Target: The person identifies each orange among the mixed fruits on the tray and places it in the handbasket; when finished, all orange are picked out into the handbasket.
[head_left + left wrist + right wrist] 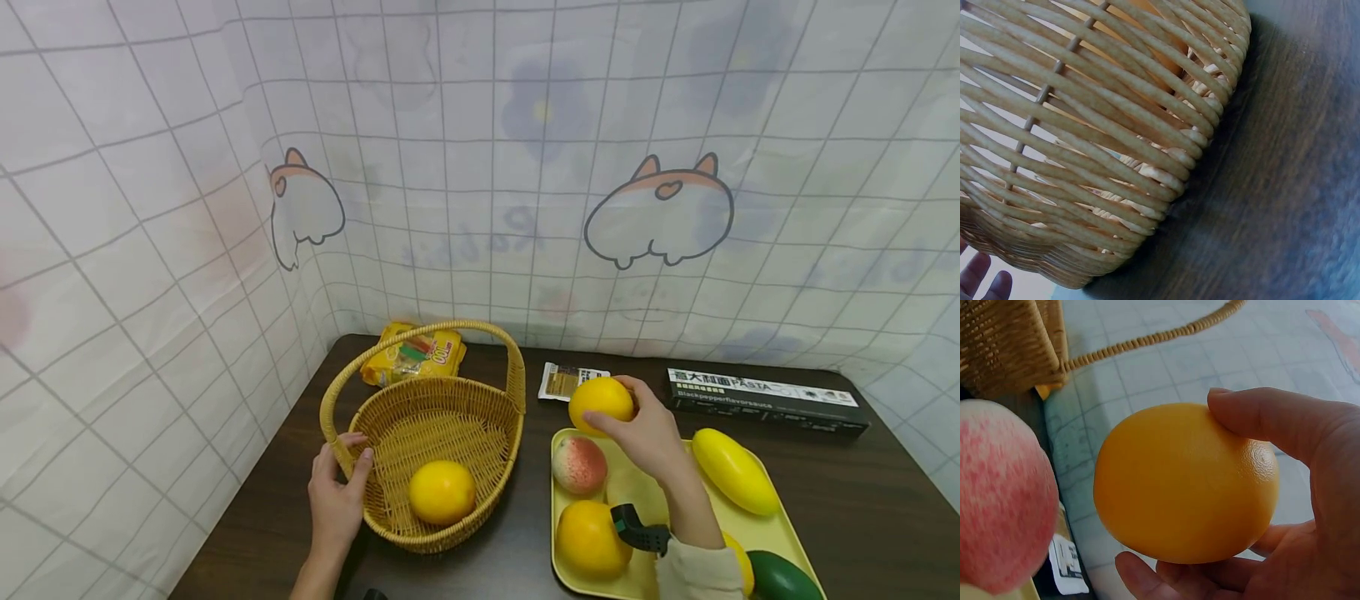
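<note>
In the head view my right hand (648,429) holds a yellow-orange orange (602,406) above the far edge of the yellow tray (557,500). The right wrist view shows the thumb on top of this orange (1185,484) and the other fingers beneath. My left hand (337,487) grips the left side of the wicker basket (517,433) at the foot of its handle, thumb on the inner side. Another orange (442,492) lies on the basket's floor. On the tray, a pink-and-white peach (579,465) sits behind a large orange (592,540).
A long yellow fruit (735,471) and a dark green one (783,577) lie at the tray's right side. Behind are a black pasta box (765,400), a small sachet (562,382) and a yellow snack packet (412,354). A patterned cloth wall (480,167) borders the dark table (517,542).
</note>
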`<state>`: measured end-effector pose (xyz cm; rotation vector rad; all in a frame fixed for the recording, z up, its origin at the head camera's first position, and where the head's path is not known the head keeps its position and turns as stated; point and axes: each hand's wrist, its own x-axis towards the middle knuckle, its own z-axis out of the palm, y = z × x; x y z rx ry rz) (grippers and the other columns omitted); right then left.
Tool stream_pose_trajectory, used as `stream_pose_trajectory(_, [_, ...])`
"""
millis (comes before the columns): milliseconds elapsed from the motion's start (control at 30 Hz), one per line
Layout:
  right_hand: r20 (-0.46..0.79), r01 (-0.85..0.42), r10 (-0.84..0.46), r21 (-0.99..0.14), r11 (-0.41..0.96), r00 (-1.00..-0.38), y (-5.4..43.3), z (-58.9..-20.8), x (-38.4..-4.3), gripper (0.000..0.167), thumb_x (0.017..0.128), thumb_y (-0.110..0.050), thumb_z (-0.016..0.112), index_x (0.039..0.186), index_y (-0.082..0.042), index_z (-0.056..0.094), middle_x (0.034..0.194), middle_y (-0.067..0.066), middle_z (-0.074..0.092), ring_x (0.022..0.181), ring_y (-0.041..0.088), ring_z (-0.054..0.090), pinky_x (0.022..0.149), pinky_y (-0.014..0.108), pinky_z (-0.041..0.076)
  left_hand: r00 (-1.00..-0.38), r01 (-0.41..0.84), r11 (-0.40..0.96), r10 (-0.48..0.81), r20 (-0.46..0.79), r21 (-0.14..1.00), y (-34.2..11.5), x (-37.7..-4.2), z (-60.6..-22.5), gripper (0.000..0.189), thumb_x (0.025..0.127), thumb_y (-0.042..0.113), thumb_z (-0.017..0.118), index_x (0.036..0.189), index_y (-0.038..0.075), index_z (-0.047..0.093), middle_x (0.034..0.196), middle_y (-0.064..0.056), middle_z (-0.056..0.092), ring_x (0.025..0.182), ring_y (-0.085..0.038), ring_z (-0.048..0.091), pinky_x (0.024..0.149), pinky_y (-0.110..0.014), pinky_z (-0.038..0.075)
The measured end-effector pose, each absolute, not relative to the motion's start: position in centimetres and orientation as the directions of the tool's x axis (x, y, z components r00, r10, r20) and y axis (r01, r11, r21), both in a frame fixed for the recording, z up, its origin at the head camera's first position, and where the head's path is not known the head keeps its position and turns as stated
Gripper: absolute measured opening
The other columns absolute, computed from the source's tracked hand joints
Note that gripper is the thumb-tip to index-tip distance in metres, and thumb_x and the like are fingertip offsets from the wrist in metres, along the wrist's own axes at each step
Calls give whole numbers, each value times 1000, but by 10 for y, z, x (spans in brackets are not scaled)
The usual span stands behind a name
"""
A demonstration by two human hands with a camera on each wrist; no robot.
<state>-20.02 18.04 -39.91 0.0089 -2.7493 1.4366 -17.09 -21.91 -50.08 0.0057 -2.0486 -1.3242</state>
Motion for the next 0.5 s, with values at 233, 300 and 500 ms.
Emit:
stream_pose_trajectory(233, [77,-90,-48,-863,496,-996,162,-402,-201,81,84,-42,75,148,-13,35,135,15,52,106,29,58,87,41,50,-762,348,483,-353,543,803,-219,-171,-502,20,89,5,70,110,5,69,113,-8,63,105,-16,49,87,-38,35])
stream_pose_trajectory(300, [85,-106,-66,-881,460,-994,156,-402,-200,79,84,-41,76,147,-14,36,134,14,53,106,29,58,87,41,50,-761,349,485,-352,544,802,-219,-171,-502,20,89,4,70,110,4,69,113,-8,63,105,-16,49,87,-38,35])
stream_pose_trajectory(500, [94,-131,-115,-915,382,-989,139,-402,-198,70,84,-36,77,144,-24,42,128,11,57,103,27,58,84,40,51,-762,349,487,-350,545,800,-219,-171,-501,22,89,2,70,110,4,69,114,-8,63,105,-16,49,87,-39,35])
